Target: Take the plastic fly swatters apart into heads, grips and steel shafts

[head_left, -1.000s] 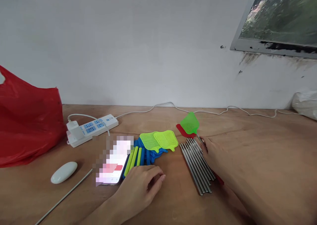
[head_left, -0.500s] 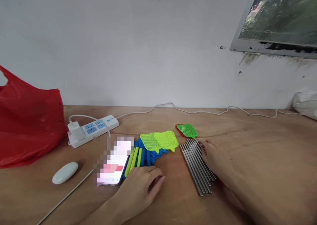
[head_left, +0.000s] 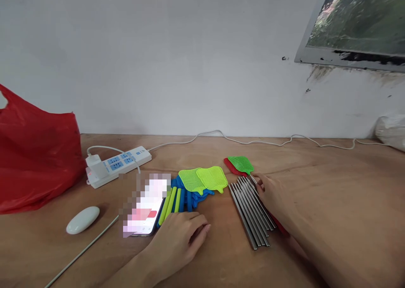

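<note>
My left hand (head_left: 180, 237) rests loosely on the table with its fingers slightly curled, holding nothing visible. Just beyond it lie yellow-green fly swatters (head_left: 211, 180) over blue ones (head_left: 198, 198), their yellow and blue handles partly behind the hand. My right hand (head_left: 272, 195) is closed around the thin metal shaft of a green fly swatter (head_left: 241, 164); the fingertips are partly hidden. A red fly swatter (head_left: 233, 168) lies under the green head. Left of the right hand is a row of several metal tubes (head_left: 250, 212), lying side by side.
A lit phone (head_left: 147, 212), partly pixelated, lies beside the handles. Behind it are a white power strip (head_left: 118, 165) and cable. A white oval object (head_left: 82, 220) and a red plastic bag (head_left: 38, 161) are at the left. A whitish bag (head_left: 390, 131) stands at far right.
The green fly swatter's head has shifted slightly right and away, showing more of the red one beneath. My right hand moved a little with it; my left hand stays put.
</note>
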`<state>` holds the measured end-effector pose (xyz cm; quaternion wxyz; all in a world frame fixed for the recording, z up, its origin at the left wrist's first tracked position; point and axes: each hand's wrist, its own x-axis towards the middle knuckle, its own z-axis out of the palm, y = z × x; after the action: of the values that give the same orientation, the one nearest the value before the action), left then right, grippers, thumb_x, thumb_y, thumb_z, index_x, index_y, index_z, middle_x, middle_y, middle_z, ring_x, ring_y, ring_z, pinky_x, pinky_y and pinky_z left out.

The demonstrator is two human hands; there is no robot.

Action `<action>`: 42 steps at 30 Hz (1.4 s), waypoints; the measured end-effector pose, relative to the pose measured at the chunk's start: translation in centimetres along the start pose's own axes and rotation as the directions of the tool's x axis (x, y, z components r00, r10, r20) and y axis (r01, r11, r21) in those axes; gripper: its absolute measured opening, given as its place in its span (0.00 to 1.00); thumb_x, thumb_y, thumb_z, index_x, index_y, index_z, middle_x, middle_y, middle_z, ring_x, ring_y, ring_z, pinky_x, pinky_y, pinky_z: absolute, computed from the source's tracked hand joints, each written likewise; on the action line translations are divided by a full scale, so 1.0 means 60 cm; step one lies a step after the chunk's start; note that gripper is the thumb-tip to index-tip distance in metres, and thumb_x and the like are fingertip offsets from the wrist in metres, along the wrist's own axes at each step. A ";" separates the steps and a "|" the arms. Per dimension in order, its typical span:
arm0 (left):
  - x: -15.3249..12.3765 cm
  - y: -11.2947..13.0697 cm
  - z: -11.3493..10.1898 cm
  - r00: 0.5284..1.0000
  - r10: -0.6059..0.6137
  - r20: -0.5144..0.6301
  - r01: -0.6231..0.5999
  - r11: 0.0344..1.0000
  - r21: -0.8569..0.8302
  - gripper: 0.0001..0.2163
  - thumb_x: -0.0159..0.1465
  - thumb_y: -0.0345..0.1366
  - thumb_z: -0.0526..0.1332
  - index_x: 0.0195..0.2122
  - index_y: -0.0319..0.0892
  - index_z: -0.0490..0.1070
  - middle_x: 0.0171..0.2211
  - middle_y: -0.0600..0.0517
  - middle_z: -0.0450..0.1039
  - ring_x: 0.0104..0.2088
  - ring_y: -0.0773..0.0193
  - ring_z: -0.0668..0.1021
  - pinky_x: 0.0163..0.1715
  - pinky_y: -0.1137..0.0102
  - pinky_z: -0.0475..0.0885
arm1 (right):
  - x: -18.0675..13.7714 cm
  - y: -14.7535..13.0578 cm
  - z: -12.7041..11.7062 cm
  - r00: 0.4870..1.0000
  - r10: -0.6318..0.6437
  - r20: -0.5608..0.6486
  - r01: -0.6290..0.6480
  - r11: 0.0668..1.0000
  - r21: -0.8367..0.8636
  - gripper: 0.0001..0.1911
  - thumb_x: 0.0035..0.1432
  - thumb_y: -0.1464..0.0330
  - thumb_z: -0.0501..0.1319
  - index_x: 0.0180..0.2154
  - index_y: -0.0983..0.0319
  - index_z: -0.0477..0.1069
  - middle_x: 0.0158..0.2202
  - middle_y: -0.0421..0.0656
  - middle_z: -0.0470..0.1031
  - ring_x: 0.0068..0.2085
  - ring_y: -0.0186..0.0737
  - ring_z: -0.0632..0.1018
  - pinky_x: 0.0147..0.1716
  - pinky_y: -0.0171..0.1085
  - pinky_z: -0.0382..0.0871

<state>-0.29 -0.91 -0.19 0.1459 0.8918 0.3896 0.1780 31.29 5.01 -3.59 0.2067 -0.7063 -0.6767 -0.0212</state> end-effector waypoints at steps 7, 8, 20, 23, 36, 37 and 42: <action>0.001 0.002 -0.002 1.000 0.006 0.011 -0.006 1.000 0.014 0.15 0.72 0.35 0.49 0.34 0.43 0.75 0.30 0.51 0.77 0.30 0.60 0.79 0.27 0.69 0.62 | 0.011 0.001 0.008 1.000 -0.018 -0.015 0.020 0.995 0.101 0.18 0.60 0.73 0.57 0.50 0.58 0.76 0.37 0.44 0.83 0.36 0.44 0.81 0.38 0.38 0.69; 0.001 0.002 -0.002 1.000 0.010 0.009 -0.010 1.000 0.017 0.15 0.72 0.35 0.49 0.34 0.43 0.75 0.30 0.50 0.78 0.30 0.60 0.79 0.27 0.69 0.62 | 0.012 0.002 0.008 1.000 -0.023 -0.016 0.025 0.993 0.113 0.18 0.60 0.73 0.56 0.49 0.58 0.77 0.38 0.44 0.83 0.36 0.44 0.81 0.39 0.39 0.70; 0.000 0.007 -0.008 0.999 0.005 0.037 -0.006 0.999 0.034 0.14 0.72 0.34 0.50 0.35 0.43 0.75 0.31 0.51 0.78 0.31 0.58 0.80 0.28 0.68 0.62 | 0.013 0.013 -0.008 0.999 -0.043 0.007 0.040 0.971 0.235 0.17 0.60 0.70 0.53 0.43 0.58 0.80 0.40 0.43 0.84 0.36 0.43 0.81 0.39 0.39 0.70; 0.001 0.009 -0.011 0.999 -0.006 0.048 0.005 0.999 0.033 0.14 0.72 0.34 0.51 0.35 0.42 0.75 0.31 0.50 0.78 0.31 0.58 0.80 0.27 0.68 0.61 | 0.013 0.018 -0.007 0.999 -0.030 0.045 0.018 0.971 0.240 0.15 0.57 0.69 0.57 0.42 0.58 0.80 0.35 0.41 0.83 0.30 0.41 0.79 0.34 0.38 0.69; -0.001 0.001 -0.001 1.000 0.009 0.022 -0.010 0.999 0.035 0.14 0.72 0.34 0.51 0.35 0.44 0.75 0.30 0.52 0.78 0.31 0.59 0.80 0.27 0.69 0.59 | 0.006 0.025 -0.004 0.998 -0.015 0.060 0.003 0.982 0.191 0.11 0.51 0.69 0.60 0.37 0.57 0.78 0.29 0.41 0.79 0.29 0.42 0.77 0.30 0.37 0.64; -0.001 0.001 -0.001 1.000 0.007 0.022 -0.008 0.999 0.037 0.14 0.72 0.34 0.51 0.35 0.44 0.74 0.31 0.52 0.78 0.30 0.59 0.80 0.27 0.69 0.59 | 0.005 0.024 -0.005 0.998 -0.018 0.060 0.006 0.982 0.189 0.11 0.52 0.69 0.60 0.37 0.57 0.78 0.30 0.41 0.79 0.30 0.42 0.77 0.30 0.38 0.63; -0.001 0.001 -0.003 1.000 0.014 0.026 -0.015 0.999 0.033 0.14 0.72 0.35 0.50 0.34 0.43 0.74 0.30 0.52 0.78 0.31 0.58 0.79 0.27 0.68 0.59 | 0.002 0.007 -0.022 1.000 -0.024 0.000 0.023 0.981 0.194 0.11 0.56 0.65 0.58 0.38 0.57 0.78 0.35 0.43 0.80 0.30 0.42 0.76 0.32 0.39 0.64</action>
<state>-0.37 -0.99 -0.05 0.1348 0.8990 0.3843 0.1611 32.03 4.71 -2.45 0.2733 -0.6749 -0.6840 0.0432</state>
